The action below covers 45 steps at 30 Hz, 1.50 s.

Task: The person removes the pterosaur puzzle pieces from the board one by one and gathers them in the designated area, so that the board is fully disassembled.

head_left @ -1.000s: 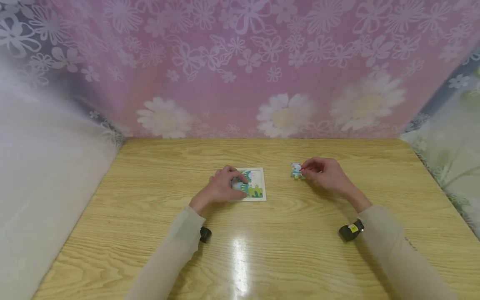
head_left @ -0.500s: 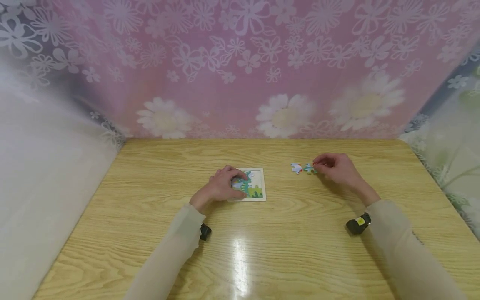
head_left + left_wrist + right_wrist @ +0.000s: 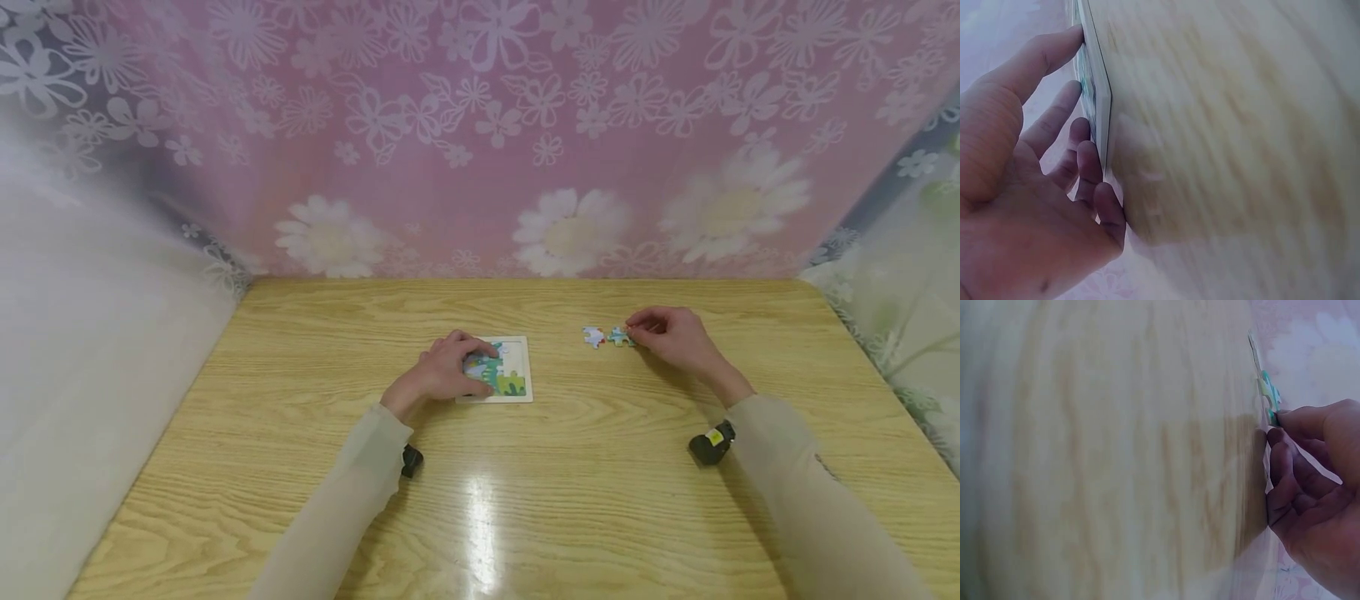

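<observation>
A small jigsaw puzzle in a white frame (image 3: 529, 375) lies on the table, its picture showing green and teal shapes. At its upper right, a pale part of the frame's bed shows without pieces. My left hand (image 3: 447, 372) rests over the puzzle's left side, fingertips and thumb touching it; the left wrist view shows the fingers spread along the frame's edge. To the right, my right hand (image 3: 675, 337) pinches a teal-and-green puzzle piece (image 3: 619, 337) at its right end between thumb and fingers. Just left of that lies a whitish puzzle piece (image 3: 593, 337) with a red spot.
The wood-grain table (image 3: 570, 500) runs back to a pink flowered curtain (image 3: 465, 167). Pale cloth hangs at the left and right sides. A black wrist camera (image 3: 711, 446) sits below the right forearm, and another below the left.
My right hand has moved right with the teal-and-green piece, which now lies beside the whitish one instead of over its lower part. The left hand stays on the puzzle.
</observation>
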### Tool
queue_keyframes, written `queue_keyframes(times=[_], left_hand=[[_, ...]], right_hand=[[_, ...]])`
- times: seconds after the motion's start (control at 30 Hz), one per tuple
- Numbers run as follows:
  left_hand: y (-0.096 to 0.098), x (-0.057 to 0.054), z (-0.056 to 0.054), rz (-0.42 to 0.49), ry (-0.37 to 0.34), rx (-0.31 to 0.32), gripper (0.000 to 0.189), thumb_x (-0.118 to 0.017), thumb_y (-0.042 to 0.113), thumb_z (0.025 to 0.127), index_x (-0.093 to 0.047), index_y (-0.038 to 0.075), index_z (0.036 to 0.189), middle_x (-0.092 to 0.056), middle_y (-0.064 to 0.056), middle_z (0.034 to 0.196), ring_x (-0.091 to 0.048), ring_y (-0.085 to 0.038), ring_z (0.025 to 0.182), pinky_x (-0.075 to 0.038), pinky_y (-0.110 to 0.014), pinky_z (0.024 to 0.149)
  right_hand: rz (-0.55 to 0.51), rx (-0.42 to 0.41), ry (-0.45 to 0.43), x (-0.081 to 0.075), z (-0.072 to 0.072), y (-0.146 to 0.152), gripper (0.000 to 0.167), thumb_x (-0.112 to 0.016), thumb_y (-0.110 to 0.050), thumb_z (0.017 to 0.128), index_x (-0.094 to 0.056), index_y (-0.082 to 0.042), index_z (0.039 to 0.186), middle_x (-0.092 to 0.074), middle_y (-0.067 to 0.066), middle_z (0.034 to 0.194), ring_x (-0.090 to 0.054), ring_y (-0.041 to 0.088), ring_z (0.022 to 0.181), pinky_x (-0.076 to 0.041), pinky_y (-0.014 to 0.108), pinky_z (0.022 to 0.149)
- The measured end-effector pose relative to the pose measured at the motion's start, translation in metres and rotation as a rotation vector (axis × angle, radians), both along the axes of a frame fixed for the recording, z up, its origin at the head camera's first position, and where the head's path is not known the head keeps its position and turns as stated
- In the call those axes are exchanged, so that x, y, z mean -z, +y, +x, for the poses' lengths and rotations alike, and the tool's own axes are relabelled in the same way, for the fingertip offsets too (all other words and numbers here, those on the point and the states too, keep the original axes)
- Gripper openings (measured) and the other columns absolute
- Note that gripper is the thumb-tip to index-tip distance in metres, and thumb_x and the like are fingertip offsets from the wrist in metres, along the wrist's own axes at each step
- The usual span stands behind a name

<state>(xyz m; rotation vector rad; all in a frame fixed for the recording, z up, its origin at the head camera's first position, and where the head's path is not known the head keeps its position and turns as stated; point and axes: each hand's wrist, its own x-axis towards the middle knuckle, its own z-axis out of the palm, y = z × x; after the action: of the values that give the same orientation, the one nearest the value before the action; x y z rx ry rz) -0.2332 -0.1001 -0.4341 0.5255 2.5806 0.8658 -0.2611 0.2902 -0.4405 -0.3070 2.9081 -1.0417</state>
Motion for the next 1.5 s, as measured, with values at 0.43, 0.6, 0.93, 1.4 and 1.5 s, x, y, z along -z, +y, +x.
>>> queue_keyframes(times=[0.43,0.6,0.93,1.4,1.5], left_hand=[[0.0,-0.002,-0.001,-0.012,0.002,-0.007,0.048,-0.079,0.035,0.088,-0.064,0.031,0.134,-0.047,-0.004,0.143,-0.043,-0.029,0.116,-0.031,-0.048,0.095],[0.0,-0.002,-0.002,-0.008,-0.001,0.002,0.049,-0.079,0.035,0.088,-0.063,0.031,0.134,-0.047,-0.005,0.145,-0.043,-0.03,0.118,-0.03,-0.049,0.097],[-0.001,0.0,-0.002,-0.009,-0.005,0.009,0.048,-0.079,0.036,0.089,-0.063,0.032,0.134,-0.046,-0.004,0.145,-0.043,-0.029,0.118,-0.03,-0.049,0.097],[-0.002,0.002,-0.002,-0.008,-0.011,0.018,0.047,-0.078,0.036,0.089,-0.063,0.032,0.134,-0.045,-0.004,0.147,-0.042,-0.029,0.121,-0.031,-0.051,0.099],[-0.002,0.001,-0.002,-0.001,-0.015,0.018,0.047,-0.079,0.036,0.089,-0.063,0.032,0.133,-0.045,-0.004,0.147,-0.042,-0.03,0.122,-0.031,-0.052,0.1]], right_hand=[[0.013,0.036,-0.001,-0.001,-0.003,-0.002,0.027,-0.065,-0.028,0.102,-0.073,-0.006,0.116,-0.074,0.016,0.107,-0.067,0.027,0.094,-0.049,0.036,0.082],[0.007,0.047,0.019,-0.002,-0.001,-0.002,0.029,-0.066,-0.03,0.101,-0.072,-0.006,0.116,-0.074,0.017,0.107,-0.067,0.029,0.095,-0.049,0.035,0.081],[-0.048,-0.043,0.048,-0.004,0.015,-0.022,0.028,-0.068,-0.029,0.099,-0.073,-0.008,0.117,-0.075,0.013,0.105,-0.07,0.023,0.09,-0.053,0.027,0.077],[-0.11,-0.173,0.011,-0.001,0.036,-0.072,0.025,-0.07,-0.026,0.098,-0.072,-0.01,0.117,-0.075,0.006,0.101,-0.068,0.016,0.088,-0.053,0.029,0.078],[-0.127,-0.196,0.003,-0.002,0.039,-0.081,0.025,-0.071,-0.026,0.098,-0.072,-0.01,0.117,-0.074,0.005,0.1,-0.068,0.016,0.087,-0.053,0.03,0.077]])
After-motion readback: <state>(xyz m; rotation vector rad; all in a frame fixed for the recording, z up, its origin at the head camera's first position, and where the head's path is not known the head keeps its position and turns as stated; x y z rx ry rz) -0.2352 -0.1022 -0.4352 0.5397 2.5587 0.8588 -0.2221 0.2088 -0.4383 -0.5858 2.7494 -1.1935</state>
